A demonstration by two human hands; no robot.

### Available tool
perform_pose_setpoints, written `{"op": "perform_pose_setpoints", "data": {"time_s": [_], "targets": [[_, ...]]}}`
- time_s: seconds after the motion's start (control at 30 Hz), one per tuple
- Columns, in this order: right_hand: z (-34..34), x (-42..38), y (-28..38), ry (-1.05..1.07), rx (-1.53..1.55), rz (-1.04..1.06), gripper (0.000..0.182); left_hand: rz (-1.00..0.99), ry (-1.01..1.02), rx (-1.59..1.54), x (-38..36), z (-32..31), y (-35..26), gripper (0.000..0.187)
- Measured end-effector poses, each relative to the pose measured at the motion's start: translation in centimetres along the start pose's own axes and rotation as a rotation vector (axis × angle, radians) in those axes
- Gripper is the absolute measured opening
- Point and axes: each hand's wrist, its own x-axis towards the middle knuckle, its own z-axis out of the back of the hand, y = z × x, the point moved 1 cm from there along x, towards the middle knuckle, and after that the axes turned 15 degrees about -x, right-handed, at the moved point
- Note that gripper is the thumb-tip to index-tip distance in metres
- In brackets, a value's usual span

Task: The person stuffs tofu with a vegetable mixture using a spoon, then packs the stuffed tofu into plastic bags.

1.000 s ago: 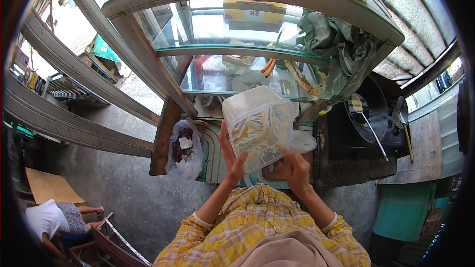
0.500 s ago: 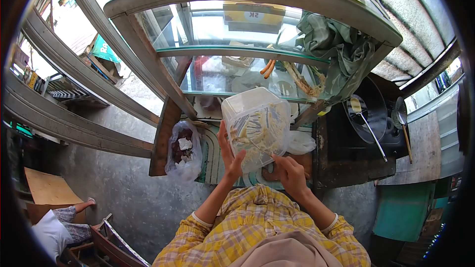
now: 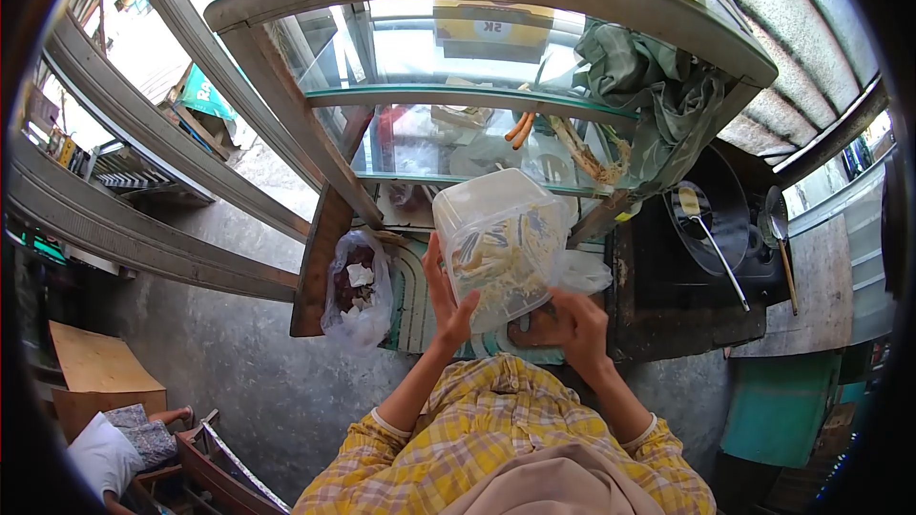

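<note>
A clear plastic container (image 3: 506, 248) is tilted toward me, its inside smeared with pale, batter-like residue. My left hand (image 3: 447, 300) is wrapped around its left side, thumb at the near edge. At the lower right corner, my right hand (image 3: 580, 326) is closed, fingers curled in a pinch. Whatever that hand pinches is too small and hidden to name. Beneath the container lies a green patterned counter surface (image 3: 412, 296). A knotted clear plastic bag (image 3: 584, 272) sits just behind the right hand.
A plastic bag of dark scraps (image 3: 357, 291) stands at the counter's left. Ahead rises a glass display case (image 3: 458, 95) with carrots (image 3: 521, 129) and a draped grey cloth (image 3: 639, 67). On the right, a black pan (image 3: 711, 219) holds a spatula (image 3: 711, 243). Someone sits low at left.
My right hand has shifted slightly right and down at the container's corner. The thin tool seen against the residue earlier is no longer clearly visible. My left hand keeps its hold.
</note>
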Motion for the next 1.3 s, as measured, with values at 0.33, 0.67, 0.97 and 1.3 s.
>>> {"op": "perform_pose_setpoints", "data": {"time_s": [0.33, 0.67, 0.97, 1.3], "targets": [[0.1, -1.2, -0.6, 0.127, -0.04, 0.045, 0.031, 0.004, -0.018, -0.032, -0.4, -0.3, 0.1, 0.096], [-0.2, -0.8, 0.1, 0.151, -0.024, 0.028, 0.029, 0.011, 0.001, -0.011, -0.4, -0.4, 0.0, 0.094], [-0.7, -0.8, -0.2, 0.046, -0.033, 0.034, 0.028, -0.024, -0.013, 0.023, -0.5, -0.1, 0.3, 0.094], [0.1, 0.0, 0.1, 0.035, -0.026, -0.016, 0.03, 0.025, -0.05, -0.02, -1.0, 0.3, 0.7, 0.096]]}}
